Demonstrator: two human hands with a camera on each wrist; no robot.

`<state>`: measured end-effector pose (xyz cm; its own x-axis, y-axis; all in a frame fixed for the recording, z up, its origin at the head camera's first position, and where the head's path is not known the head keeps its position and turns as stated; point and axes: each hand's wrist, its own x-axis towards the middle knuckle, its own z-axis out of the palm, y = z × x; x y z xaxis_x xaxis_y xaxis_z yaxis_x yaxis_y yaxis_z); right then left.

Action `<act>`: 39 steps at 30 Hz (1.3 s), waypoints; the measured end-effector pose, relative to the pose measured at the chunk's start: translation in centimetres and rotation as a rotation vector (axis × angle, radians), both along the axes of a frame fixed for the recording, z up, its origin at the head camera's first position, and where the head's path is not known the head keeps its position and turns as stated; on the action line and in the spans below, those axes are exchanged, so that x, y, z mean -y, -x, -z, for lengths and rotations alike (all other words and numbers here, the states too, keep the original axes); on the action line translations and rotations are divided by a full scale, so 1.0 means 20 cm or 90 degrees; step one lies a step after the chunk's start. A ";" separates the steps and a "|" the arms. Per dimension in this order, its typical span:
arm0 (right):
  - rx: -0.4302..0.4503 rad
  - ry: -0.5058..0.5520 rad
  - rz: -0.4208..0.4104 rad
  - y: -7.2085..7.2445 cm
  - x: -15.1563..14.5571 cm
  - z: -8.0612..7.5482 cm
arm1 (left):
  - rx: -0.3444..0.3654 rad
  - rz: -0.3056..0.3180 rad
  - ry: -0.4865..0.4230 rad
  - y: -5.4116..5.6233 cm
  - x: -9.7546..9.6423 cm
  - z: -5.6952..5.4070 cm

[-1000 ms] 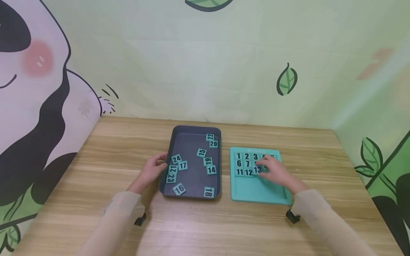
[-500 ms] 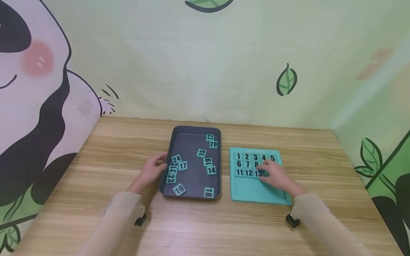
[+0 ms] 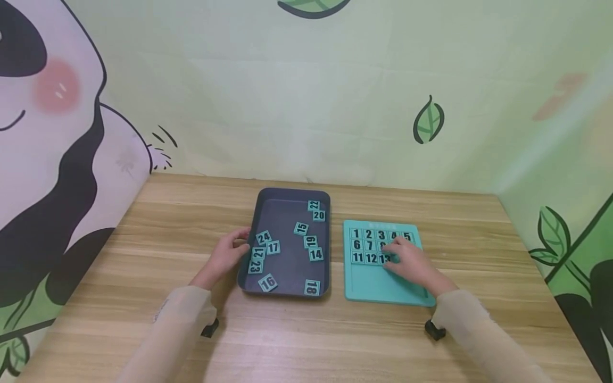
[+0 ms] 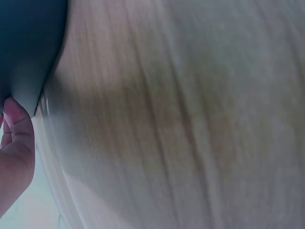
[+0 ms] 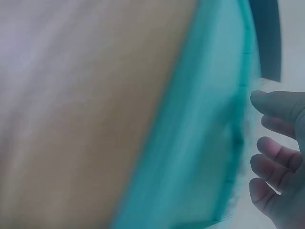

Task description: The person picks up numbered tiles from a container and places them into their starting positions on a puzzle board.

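My left hand [image 3: 228,254] holds the left rim of a dark tray [image 3: 287,276], its thumb [image 4: 16,112] against the outer wall in the left wrist view. Loose numbered tiles lie in the tray, among them 16 [image 3: 268,283], 14 [image 3: 316,255] and 18 [image 3: 313,288]. Over the turquoise number board [image 3: 373,284], my right hand [image 3: 412,260] has its fingertips right at tile 13 [image 3: 384,258], the last visible in the third row. The right wrist view shows those fingers apart and loosely bent, with nothing between them. Part of the board's right side is hidden behind this hand.
Tray and board stand side by side on a wooden table [image 3: 287,340], a narrow gap between them. Behind the table rises a wall covering [image 3: 306,122] printed with leaves and a panda. Each wrist wears a small black camera.
Tile 13 was slightly askew between the right fingers and now sits in line beside 12. The right hand has shifted slightly, its fingers loosened. The left hand and the tray stay put.
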<state>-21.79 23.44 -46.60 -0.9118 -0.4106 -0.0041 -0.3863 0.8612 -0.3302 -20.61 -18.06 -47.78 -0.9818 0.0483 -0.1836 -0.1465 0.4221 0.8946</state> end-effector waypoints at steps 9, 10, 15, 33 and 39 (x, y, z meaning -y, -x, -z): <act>0.007 0.104 -0.011 0.08 0.08 -0.17 | -0.015 0.003 -0.003 0.00 0.00 0.01; 0.014 0.110 -0.010 0.09 0.10 -0.19 | -0.019 0.004 -0.002 0.00 0.00 0.01; 0.025 0.135 -0.033 0.11 0.19 -0.27 | -0.021 0.001 -0.001 0.00 0.01 0.01; 0.120 0.142 -0.132 0.11 0.59 -0.12 | -0.022 0.005 -0.004 0.00 0.01 0.03; 0.128 0.087 -0.125 0.12 0.65 -0.06 | -0.026 0.006 -0.002 0.00 0.01 0.02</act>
